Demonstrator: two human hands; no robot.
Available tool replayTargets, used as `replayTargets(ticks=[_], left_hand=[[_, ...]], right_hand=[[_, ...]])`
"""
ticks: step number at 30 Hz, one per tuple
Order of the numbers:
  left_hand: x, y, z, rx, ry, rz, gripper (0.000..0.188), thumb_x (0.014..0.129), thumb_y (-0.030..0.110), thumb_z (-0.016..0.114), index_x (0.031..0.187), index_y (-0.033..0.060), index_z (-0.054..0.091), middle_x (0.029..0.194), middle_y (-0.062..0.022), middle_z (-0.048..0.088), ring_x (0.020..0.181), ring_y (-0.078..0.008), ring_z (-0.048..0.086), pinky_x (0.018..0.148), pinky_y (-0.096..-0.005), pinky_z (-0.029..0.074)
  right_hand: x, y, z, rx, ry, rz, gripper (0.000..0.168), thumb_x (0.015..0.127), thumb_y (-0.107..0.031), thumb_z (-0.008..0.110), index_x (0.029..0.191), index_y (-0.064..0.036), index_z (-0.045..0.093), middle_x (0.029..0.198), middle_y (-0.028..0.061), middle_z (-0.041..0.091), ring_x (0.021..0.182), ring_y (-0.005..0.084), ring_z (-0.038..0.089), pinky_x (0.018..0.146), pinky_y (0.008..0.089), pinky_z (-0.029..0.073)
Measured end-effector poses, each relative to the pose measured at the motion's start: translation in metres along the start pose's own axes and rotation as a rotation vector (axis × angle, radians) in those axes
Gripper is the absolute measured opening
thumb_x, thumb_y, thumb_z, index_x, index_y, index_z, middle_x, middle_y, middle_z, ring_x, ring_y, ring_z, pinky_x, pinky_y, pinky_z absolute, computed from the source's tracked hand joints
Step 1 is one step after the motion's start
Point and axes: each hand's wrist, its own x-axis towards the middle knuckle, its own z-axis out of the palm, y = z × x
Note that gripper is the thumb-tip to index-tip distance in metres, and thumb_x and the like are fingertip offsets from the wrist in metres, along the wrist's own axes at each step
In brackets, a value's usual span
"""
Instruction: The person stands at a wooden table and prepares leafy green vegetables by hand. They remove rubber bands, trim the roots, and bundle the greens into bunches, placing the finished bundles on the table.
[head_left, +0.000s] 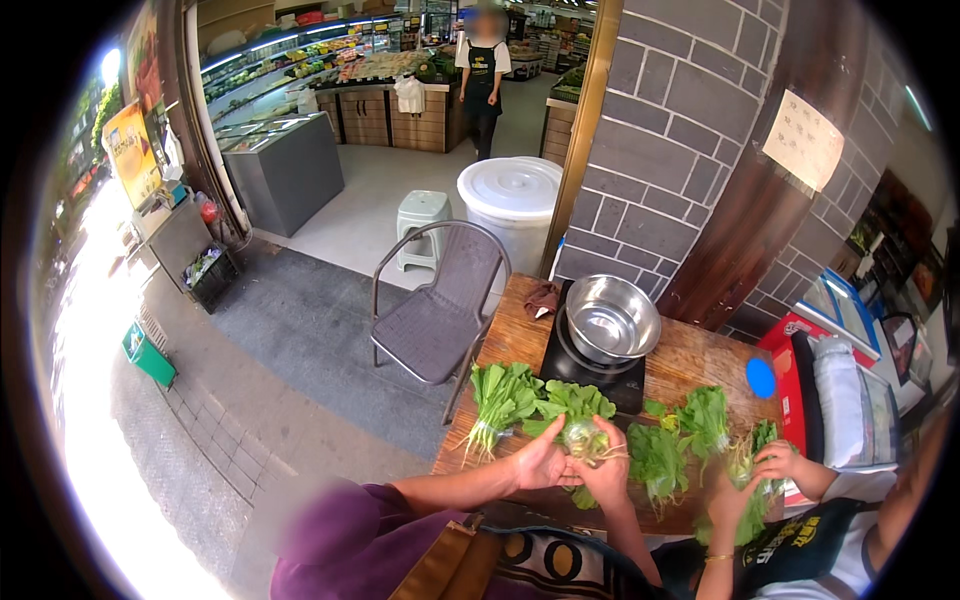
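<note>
My right hand (606, 469) grips a bunch of leafy greens (576, 400) near its pale root end, which is bound in clear wrapping. Palm up, my left hand (544, 459) cups the same bunch from the left, its thumb raised and its fingers reaching underneath toward my right hand. The leaves point away from me, over the wooden table (506, 322). Left of my hands lies another bunch of greens (504, 397), with roots toward me. Two more, a nearer bunch (656, 457) and a farther bunch (705, 420), rest to the right.
An induction cooker (559, 364) carries a steel basin (611, 319); a brown cloth (541, 298) lies beside it. At right, a co-worker's hands (750, 480) hold greens. A metal armchair (435, 330) stands left of the table, near a lidded white bin (514, 202). Another person (482, 75) stands inside the shop.
</note>
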Motion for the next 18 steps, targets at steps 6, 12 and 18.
replayTargets(ticks=[6, 12, 18], left_hand=[[-0.023, 0.022, 0.004, 0.928, 0.246, 0.347, 0.035, 0.094, 0.030, 0.057, 0.120, 0.0063, 0.054, 0.104, -0.0092, 0.064, 0.101, -0.0140, 0.059, 0.087, -0.0260, 0.046], [-0.032, 0.047, 0.037, 1.679, 0.299, 0.877, 0.104, 0.072, 0.038, 0.078, 0.146, 0.0052, 0.014, 0.134, -0.0224, 0.043, 0.122, -0.0343, 0.047, 0.103, -0.0393, 0.036], [-0.036, 0.044, 0.033, 1.407, 0.184, 0.595, 0.109, 0.073, 0.042, 0.078, 0.147, 0.0040, 0.008, 0.139, -0.0226, 0.037, 0.130, -0.0317, 0.038, 0.107, -0.0363, 0.031]], right_hand=[[0.019, 0.014, -0.006, -0.129, 0.234, 0.104, 0.057, 0.061, -0.020, 0.083, 0.105, 0.000, 0.054, 0.098, 0.0179, 0.058, 0.092, 0.0362, 0.057, 0.079, 0.0419, 0.045], [0.035, -0.009, 0.005, 0.173, 0.113, 0.099, 0.048, 0.072, -0.024, 0.076, 0.109, 0.000, 0.056, 0.095, 0.0153, 0.065, 0.086, 0.0278, 0.065, 0.077, 0.0372, 0.049], [0.053, -0.029, 0.023, 0.513, 0.186, 0.172, 0.038, 0.083, -0.029, 0.069, 0.105, 0.000, 0.056, 0.091, 0.0087, 0.063, 0.081, 0.0151, 0.058, 0.074, 0.0306, 0.046]])
